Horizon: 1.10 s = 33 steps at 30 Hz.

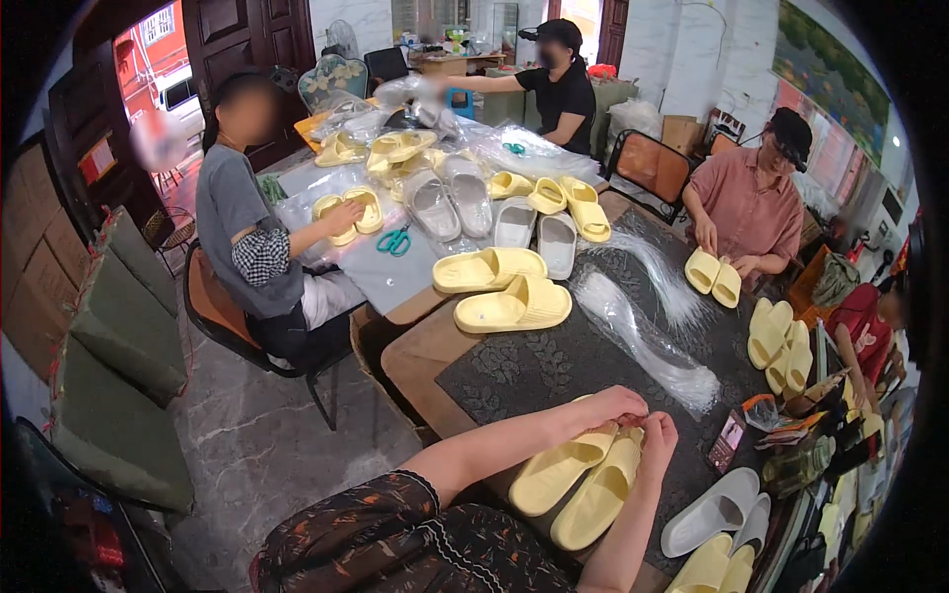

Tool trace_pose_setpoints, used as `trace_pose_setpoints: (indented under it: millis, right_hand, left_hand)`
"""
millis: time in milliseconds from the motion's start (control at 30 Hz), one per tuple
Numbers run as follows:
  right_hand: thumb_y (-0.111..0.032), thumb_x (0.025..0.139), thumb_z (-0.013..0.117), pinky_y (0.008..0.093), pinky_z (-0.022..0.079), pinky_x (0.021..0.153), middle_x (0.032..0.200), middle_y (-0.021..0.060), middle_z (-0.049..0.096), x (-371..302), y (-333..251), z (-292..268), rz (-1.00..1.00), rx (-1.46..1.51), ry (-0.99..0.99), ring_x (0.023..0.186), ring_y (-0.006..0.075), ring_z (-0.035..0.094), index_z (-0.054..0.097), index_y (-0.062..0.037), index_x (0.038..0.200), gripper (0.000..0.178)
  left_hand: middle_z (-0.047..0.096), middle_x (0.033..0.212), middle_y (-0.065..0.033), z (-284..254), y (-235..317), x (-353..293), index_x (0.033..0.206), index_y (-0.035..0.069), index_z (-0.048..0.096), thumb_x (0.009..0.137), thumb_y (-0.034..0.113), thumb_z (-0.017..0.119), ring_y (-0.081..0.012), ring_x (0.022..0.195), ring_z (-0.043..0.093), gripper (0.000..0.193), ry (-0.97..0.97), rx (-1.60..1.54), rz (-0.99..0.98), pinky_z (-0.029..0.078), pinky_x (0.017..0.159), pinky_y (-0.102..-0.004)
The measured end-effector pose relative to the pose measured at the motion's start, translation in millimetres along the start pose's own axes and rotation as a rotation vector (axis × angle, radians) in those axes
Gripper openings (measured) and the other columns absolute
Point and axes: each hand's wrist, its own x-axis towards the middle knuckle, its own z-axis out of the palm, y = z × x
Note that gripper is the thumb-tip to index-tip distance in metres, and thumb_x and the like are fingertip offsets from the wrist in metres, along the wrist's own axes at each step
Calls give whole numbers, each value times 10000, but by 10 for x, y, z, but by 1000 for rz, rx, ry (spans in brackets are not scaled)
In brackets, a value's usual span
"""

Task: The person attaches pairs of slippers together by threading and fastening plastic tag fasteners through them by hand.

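Observation:
A pair of pale yellow slippers (603,494) lies at the table's near edge, side by side, between my forearms. At the far end of the pair, my left hand (611,405) has its fingers pinched together. Close beside it, my right hand (657,440) is pinched too, its fingertips nearly meeting the left ones. Whatever thin thing they hold is too small to make out. Just beyond my hands lies a bundle of clear plastic strands (643,341), with another clear bundle (660,277) behind it.
Two yellow slippers (514,304) lie at the table's left edge. Grey slippers (710,512), a phone (727,441) and a jar (799,465) stand to my right. Green scissors (393,242) rest on the far table among heaped slippers. Several people sit around, one handling yellow slippers (712,277).

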Motion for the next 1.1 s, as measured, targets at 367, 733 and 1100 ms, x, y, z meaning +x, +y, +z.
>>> trace_pose_setpoints:
  millis: [367, 733, 1100]
  right_hand:
    - [-70, 892, 558, 174, 323, 530, 717, -59, 522, 40, 91, -80, 3, -54, -3, 607, 18, 433, 537, -76, 776, 118]
    - [-45, 887, 558, 182, 386, 586, 746, -27, 556, 39, 72, -30, 11, -51, 26, 659, 37, 492, 553, -53, 797, 90]
    - [-76, 896, 593, 189, 394, 596, 779, -20, 570, 11, 19, 72, -169, -242, 93, 677, 47, 488, 587, -35, 861, 55]
  left_hand:
    - [591, 730, 12, -22, -53, 63, 818, 47, 644, 838, 130, 589, -71, 662, 521, 102, -21, 49, -19, 400, 613, -205]
    - [579, 701, 12, 57, -55, 18, 813, 41, 650, 833, 124, 584, -73, 654, 512, 107, 66, 157, 5, 393, 593, -210]
    - [571, 757, 23, 69, -75, 46, 866, 61, 639, 880, 185, 589, -68, 681, 504, 135, 180, 105, 21, 398, 610, -211]
